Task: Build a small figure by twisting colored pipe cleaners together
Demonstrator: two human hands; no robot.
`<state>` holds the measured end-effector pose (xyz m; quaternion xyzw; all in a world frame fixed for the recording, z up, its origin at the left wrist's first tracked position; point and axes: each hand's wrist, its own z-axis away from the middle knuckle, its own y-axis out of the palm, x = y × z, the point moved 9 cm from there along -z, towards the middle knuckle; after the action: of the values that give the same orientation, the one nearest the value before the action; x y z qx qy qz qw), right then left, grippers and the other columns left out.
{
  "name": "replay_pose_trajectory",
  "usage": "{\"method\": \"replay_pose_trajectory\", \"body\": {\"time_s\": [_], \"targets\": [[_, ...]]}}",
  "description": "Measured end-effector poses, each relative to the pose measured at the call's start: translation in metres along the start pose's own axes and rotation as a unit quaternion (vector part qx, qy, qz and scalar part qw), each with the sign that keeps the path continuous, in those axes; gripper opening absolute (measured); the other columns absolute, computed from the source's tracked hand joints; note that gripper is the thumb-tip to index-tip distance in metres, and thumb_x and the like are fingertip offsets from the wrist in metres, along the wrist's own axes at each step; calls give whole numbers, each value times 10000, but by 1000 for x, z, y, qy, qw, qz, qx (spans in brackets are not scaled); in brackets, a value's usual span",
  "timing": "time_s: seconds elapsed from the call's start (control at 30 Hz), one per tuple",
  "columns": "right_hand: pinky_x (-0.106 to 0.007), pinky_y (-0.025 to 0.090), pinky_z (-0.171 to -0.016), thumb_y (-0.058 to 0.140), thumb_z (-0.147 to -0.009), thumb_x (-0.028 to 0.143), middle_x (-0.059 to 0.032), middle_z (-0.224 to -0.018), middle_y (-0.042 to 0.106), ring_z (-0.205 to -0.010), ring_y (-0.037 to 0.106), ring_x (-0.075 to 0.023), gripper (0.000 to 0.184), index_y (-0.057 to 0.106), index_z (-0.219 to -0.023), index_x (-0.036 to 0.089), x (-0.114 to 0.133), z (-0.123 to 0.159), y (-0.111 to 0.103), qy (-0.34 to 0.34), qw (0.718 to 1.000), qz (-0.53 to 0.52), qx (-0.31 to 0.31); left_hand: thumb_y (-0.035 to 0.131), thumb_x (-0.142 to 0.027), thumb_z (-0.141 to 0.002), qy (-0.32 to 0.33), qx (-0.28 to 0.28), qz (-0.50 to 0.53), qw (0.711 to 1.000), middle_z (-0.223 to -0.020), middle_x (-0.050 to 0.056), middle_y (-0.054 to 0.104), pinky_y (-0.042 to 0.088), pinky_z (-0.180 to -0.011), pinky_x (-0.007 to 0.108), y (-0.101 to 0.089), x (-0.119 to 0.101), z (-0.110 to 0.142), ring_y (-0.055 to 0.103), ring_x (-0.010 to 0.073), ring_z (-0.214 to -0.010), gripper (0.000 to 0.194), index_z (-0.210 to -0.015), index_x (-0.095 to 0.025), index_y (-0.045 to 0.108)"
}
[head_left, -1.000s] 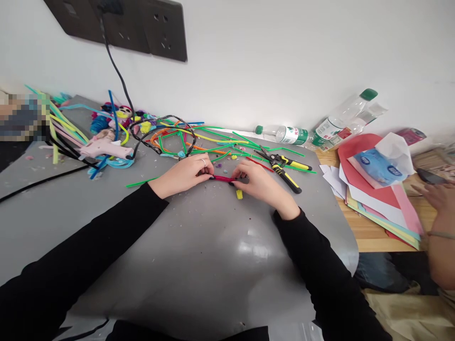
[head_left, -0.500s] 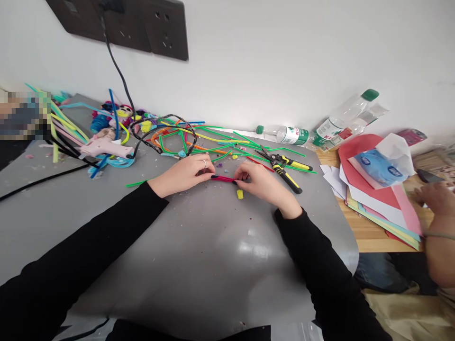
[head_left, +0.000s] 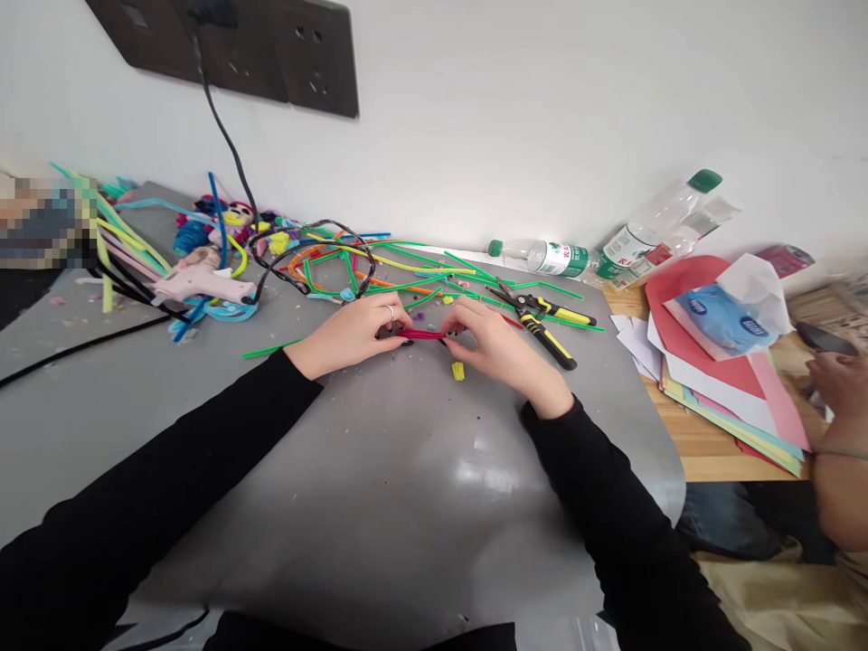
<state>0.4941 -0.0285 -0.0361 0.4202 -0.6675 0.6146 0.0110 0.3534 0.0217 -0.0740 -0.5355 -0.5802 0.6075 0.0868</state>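
Note:
A short bundle of red pipe cleaner [head_left: 424, 334] stretches between my two hands, just above the grey mat [head_left: 380, 506]. My left hand [head_left: 356, 333] pinches its left end between thumb and fingers; a ring sits on one finger. At the other end, my right hand [head_left: 492, 348] grips it with thumb and forefinger. Right below the right hand lies a small yellow piece [head_left: 458, 371]. Yellow-and-black pliers [head_left: 542, 321] rest with open jaws to the right. A green pipe cleaner [head_left: 268, 349] runs partly under my left wrist.
Loose pipe cleaners [head_left: 407, 262] and a black cable [head_left: 234, 154] lie along the wall. A pink glue gun [head_left: 203, 278] is at left. Plastic bottles [head_left: 552, 258], coloured paper [head_left: 739, 411] and a tissue pack [head_left: 725, 318] stand right, near another person's hand [head_left: 841, 384].
My right thumb and forefinger have shifted slightly on the red bundle, and its right end has risen a little. At far right, the other person's hand has moved.

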Motion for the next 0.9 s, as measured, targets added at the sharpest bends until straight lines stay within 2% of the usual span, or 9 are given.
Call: {"method": "replay_pose_trajectory", "body": {"time_s": [0.13, 0.23, 0.3, 0.57, 0.9], "targets": [[-351, 490, -830, 551, -932, 127, -63, -1016, 628, -955, 601, -226, 144, 576, -1038, 220, -4, 2, -1, 3, 1000, 3, -14, 579, -305, -941, 1, -6, -7, 1000, -1027, 60, 654, 468, -727, 285, -1, -2, 0, 628, 181, -830, 166, -960, -179, 687], [-347, 502, -822, 609, -938, 166, -72, -1069, 638, -950, 612, -223, 307, 551, -1235, 218, -10, 3, -3, 20, 999, 6, -32, 573, -306, -938, -7, -14, -27, 999, -1031, 63, 657, 465, -705, 287, -3, -2, 0, 630, 183, -819, 180, -975, -176, 690], [-353, 509, -828, 626, -949, 194, -82, -1105, 642, -960, 617, -228, 331, 553, -1270, 225, -11, 3, -2, 17, 999, 11, -29, 563, -307, -942, -6, -22, -47, 999, -1038, 68, 661, 473, -713, 293, -4, -4, 1, 638, 191, -833, 193, -989, -174, 695], [-397, 473, -885, 561, -992, 196, -103, -1054, 657, -996, 594, -268, 96, 628, -1059, 207, -2, -1, 10, -14, 995, 96, -7, 539, -285, -974, 41, -45, -97, 993, -1031, 85, 694, 518, -810, 324, -6, -16, 2, 662, 234, -965, 196, -1002, -173, 698], [-362, 447, -845, 554, -1020, 231, -85, -983, 674, -904, 579, -237, 90, 621, -968, 204, 1, -2, 10, -28, 996, 80, -16, 551, -265, -997, 75, -47, -104, 991, -964, 83, 719, 528, -854, 346, -7, -24, 2, 657, 246, -968, 197, -1012, -172, 724]]}}
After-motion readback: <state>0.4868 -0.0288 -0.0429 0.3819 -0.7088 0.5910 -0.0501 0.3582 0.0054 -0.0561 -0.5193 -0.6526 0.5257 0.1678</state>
